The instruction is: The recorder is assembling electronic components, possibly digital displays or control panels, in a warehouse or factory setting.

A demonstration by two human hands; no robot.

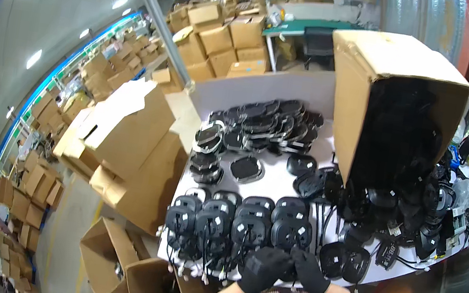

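Observation:
At the table's near edge my left hand (262,270), in a black glove, is curled with its fingers bent inward. My right hand (309,273), gloved the same way, is closed close beside it, its fingertips almost meeting the left hand. A dark piece seems to sit between them, but black gloves against black parts hide what it is. Just beyond my hands stand rows of stacked black rounded housings (250,231) with small white labels and hanging cables. To the right of my right hand lie two black oval shells (343,261).
Black rounded frames (246,169) with shiny rims lie farther back, many in a heap (265,121). A large carton (348,97) on its side fills the right, with black parts and cables near its mouth. Open cartons (130,155) stand left; a box (106,252) sits below.

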